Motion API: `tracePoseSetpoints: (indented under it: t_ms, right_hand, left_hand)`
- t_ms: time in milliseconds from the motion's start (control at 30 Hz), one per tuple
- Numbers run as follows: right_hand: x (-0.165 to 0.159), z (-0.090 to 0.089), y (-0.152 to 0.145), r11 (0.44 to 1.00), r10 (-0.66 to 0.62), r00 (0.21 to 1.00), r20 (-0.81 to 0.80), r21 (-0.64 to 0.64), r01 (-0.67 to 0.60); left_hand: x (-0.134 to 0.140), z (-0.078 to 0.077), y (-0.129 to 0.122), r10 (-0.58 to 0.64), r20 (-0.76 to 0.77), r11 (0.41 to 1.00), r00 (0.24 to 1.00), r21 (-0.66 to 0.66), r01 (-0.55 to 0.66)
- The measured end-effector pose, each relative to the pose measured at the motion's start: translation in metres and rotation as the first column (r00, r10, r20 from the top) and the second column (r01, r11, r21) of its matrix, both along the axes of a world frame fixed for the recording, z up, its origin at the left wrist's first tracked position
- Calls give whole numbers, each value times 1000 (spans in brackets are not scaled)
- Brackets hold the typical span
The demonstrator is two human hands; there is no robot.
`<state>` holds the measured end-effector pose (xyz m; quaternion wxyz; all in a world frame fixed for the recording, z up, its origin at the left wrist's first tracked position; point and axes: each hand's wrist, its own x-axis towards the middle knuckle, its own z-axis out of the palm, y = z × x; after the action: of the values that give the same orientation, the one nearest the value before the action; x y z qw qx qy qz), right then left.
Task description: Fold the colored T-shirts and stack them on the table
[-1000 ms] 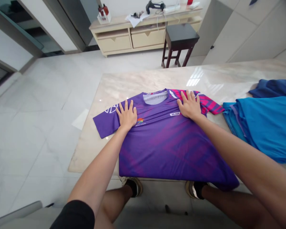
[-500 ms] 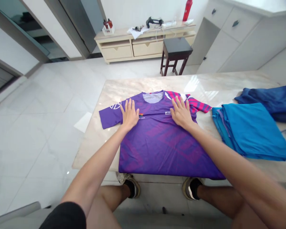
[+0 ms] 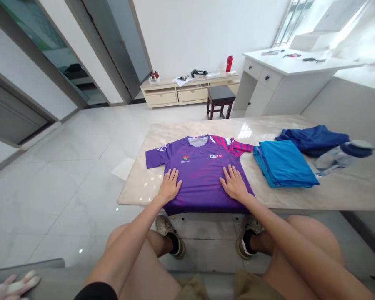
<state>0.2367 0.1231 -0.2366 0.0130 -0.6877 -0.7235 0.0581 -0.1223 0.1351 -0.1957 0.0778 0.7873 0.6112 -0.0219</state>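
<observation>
A purple short-sleeved T-shirt (image 3: 201,179) lies spread front up on the marble-topped table (image 3: 133,189), its collar away from me and its lower part hanging over the near edge. One sleeve is purple with a white emblem; the other is striped pink and purple. My left hand (image 3: 170,185) rests flat on the shirt's left side, fingers stretched out. On the right side of the shirt lies my right hand (image 3: 234,182), palm down with fingers apart. Neither hand grips the fabric.
Right of the shirt sit a folded blue garment stack (image 3: 286,164), a dark blue cloth (image 3: 312,139) and a clear bottle with a dark cap (image 3: 343,156). Beyond the table stand a dark stool (image 3: 221,96), a low cabinet (image 3: 161,98) and a white desk (image 3: 278,83).
Both hands have slid down the shirt towards me, from the chest to its lower part, uncovering the chest logos. The view has tilted up, bringing the bottle and desktop into sight.
</observation>
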Motion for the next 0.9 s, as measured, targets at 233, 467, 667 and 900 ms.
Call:
tracePoseSetpoints:
  t_ms: [233, 467, 667, 900]
  right_hand:
    - [9, 34, -25, 992, 84, 996, 3, -94, -84]
    - [96, 70, 50, 996, -84, 996, -4, -12, 84]
    - [127, 66, 118, 984, -178, 980, 93, 24, 177]
    - [143, 26, 165, 943, -324, 933, 159, -30, 332]
  left_hand:
    - [-10, 32, -35, -81, -135, 994, 988, -82, 71]
    - [2, 57, 2, 70, -229, 996, 971, -38, -81]
    - [41, 58, 59, 99, -39, 994, 994, -45, -101]
    - [36, 66, 76, 139, 37, 990, 990, -21, -138]
